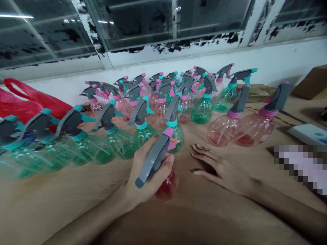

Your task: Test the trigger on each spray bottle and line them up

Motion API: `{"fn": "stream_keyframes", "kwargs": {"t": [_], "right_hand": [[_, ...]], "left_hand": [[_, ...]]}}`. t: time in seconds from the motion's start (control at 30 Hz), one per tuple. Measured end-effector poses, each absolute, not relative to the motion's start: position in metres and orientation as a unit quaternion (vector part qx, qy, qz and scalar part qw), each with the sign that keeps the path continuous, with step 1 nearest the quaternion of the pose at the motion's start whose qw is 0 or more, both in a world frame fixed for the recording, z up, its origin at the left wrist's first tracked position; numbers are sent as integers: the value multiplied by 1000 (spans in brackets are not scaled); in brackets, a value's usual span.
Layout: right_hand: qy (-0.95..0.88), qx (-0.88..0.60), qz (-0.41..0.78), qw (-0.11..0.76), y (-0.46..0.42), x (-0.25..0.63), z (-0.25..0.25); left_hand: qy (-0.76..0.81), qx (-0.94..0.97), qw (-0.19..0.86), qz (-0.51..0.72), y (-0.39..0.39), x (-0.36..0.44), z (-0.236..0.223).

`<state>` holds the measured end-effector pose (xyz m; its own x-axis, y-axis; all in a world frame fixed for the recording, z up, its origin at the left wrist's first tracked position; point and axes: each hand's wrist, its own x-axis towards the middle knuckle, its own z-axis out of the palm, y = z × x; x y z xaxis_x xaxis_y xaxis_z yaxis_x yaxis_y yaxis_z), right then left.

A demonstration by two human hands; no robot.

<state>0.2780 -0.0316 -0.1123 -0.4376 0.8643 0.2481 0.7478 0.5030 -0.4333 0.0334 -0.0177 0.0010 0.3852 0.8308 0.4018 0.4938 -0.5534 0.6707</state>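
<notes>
My left hand is closed round the neck of a pink spray bottle, whose grey trigger head with a pink nozzle points away from me. Its collar is hidden by my fingers. To the right, my right hand lies on the tabletop with its fingers spread, holding nothing. Just beyond my left hand is a green spray bottle with a teal collar. Past my right hand are two pink spray bottles, a nearer one and one farther right.
Several green spray bottles form a row on the left. A cluster of pink and green bottles fills the back by the wall. A red plastic bag lies far left; a white device and a cardboard box are on the right.
</notes>
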Motion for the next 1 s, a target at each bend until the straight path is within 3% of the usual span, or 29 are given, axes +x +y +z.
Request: {"fn": "stream_keyframes", "kwargs": {"t": [1.0], "right_hand": [[-833, -486, 130, 232, -34, 275, -111]], "left_hand": [[370, 789, 292, 393, -16, 30, -4]]}}
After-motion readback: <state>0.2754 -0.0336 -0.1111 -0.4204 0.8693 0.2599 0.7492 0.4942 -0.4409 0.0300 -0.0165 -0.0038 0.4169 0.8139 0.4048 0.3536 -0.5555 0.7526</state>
